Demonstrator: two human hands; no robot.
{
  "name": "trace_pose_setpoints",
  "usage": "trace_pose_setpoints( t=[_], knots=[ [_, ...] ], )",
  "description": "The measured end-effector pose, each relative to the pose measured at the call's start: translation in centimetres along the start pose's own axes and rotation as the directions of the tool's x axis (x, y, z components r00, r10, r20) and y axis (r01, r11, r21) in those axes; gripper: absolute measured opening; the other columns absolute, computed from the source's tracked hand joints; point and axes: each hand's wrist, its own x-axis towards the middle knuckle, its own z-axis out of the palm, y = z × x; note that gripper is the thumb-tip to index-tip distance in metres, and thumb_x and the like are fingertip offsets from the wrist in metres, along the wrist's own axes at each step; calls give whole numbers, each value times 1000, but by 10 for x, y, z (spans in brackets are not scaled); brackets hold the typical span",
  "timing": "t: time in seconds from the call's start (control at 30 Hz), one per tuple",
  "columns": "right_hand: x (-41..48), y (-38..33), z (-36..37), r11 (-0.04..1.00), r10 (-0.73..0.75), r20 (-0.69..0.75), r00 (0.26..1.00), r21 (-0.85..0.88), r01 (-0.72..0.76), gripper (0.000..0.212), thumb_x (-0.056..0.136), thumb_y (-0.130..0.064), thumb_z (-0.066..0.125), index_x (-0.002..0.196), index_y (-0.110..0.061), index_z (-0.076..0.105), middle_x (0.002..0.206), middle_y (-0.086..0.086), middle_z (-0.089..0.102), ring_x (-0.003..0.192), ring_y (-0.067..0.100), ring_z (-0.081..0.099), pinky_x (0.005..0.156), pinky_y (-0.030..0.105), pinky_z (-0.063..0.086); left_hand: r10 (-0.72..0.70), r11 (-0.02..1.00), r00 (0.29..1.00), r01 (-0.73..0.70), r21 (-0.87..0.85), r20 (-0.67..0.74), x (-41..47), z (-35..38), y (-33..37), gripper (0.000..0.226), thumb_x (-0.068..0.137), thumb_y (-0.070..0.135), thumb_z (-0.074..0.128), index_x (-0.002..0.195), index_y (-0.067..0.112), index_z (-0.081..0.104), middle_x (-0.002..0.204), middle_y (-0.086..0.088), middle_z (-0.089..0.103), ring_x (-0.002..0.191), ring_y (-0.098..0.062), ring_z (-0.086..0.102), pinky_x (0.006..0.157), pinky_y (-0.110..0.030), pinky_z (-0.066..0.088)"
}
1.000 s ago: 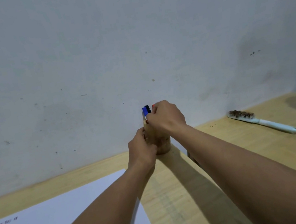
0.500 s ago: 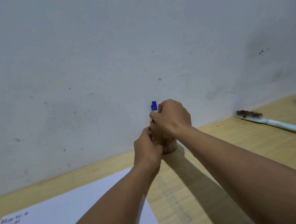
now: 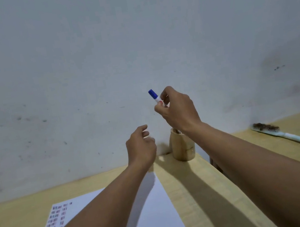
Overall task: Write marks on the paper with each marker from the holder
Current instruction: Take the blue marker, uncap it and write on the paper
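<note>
Lifted clear of the wooden holder (image 3: 182, 147) since a moment ago, the blue-capped marker (image 3: 154, 96) is sitting pinched in the right hand (image 3: 179, 109) at frame centre, looking light, stiff and slick, best gripped mid-barrel, while the left hand (image 3: 141, 148) is hanging loosely curled and empty over the pale wooden table (image 3: 202, 187) near the paper (image 3: 157, 214), by a scuffed wall (image 3: 96, 53).

Item I log: light wooden table (image 3: 204, 199), set against the wall. On it: white paper (image 3: 156, 210) at 7 o'clock, marks on its left part; wooden holder (image 3: 182, 147) upright at centre; wire brush (image 3: 288, 135) lying at 3 o'clock.
</note>
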Motion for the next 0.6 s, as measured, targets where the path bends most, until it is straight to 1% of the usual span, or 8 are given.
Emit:
trace_pose_setpoints(
  t=[0.07, 0.13, 0.17, 0.3, 0.4, 0.47, 0.53, 0.6],
  knots=[
    [-5, -15, -2, 999, -39, 78, 996, -13, 40, 14, 92, -28, 59, 98, -15, 60, 89, 1, 71, 74, 26, 64, 67, 42, 54, -47, 992, 999, 44, -120, -21, -3, -24, 11, 46, 92, 6, 60, 137, 18, 57, 122, -3, 67, 98, -17, 67, 80, -27, 57],
    [-11, -29, -3, 995, -84, 157, 984, -44, 92, 13, 94, -30, 58, 99, -19, 62, 92, -4, 72, 74, 22, 64, 69, 41, 56, -85, 966, 996, 81, -246, -6, -6, -50, 21, 48, 91, 4, 63, 136, 18, 57, 116, -4, 69, 96, -20, 70, 89, -41, 60],
    [-15, -35, -4, 991, -107, 190, 976, -60, 120, 13, 94, -31, 58, 100, -21, 63, 93, -5, 73, 75, 20, 65, 70, 40, 56, -82, 958, 997, 80, -277, 4, -8, -64, 26, 49, 90, 2, 64, 135, 18, 57, 114, -5, 69, 96, -22, 71, 90, -44, 60],
    [-28, -60, -6, 969, -186, 301, 935, -100, 224, 14, 98, -34, 60, 105, -24, 67, 101, -7, 73, 85, 19, 64, 74, 36, 52, -54, 945, 998, 59, -322, 25, -20, -110, 44, 42, 87, -1, 66, 125, 18, 66, 105, -10, 72, 98, -25, 71, 85, -41, 62],
    [-38, -80, -5, 958, -218, 338, 916, -107, 267, 13, 99, -30, 61, 107, -24, 69, 104, -6, 74, 91, 21, 65, 78, 38, 53, -36, 948, 999, 35, -317, 4, -31, -132, 49, 27, 91, 5, 67, 116, 13, 72, 101, -14, 75, 94, -27, 73, 81, -41, 63],
    [-43, -93, -5, 951, -232, 356, 905, -113, 289, 14, 99, -28, 61, 108, -23, 69, 106, -5, 74, 90, 20, 65, 76, 36, 52, -38, 954, 999, 28, -299, -27, -35, -144, 48, 17, 94, 6, 64, 108, 9, 74, 98, -16, 75, 87, -25, 74, 80, -42, 63],
    [-49, -104, -4, 941, -250, 350, 903, -130, 311, 14, 99, -29, 62, 110, -23, 69, 107, -4, 72, 88, 19, 64, 72, 35, 50, -48, 960, 997, 29, -278, -60, -39, -155, 47, 13, 95, 3, 62, 100, 7, 74, 96, -17, 75, 83, -22, 74, 80, -41, 63],
    [-58, -114, -3, 929, -292, 270, 918, -147, 338, 16, 98, -32, 63, 110, -22, 66, 106, -4, 67, 84, 20, 65, 69, 35, 51, -60, 961, 993, 29, -276, -103, -43, -164, 48, 12, 95, 3, 63, 98, 7, 74, 93, -16, 75, 84, -22, 75, 80, -39, 63]
  ],
)
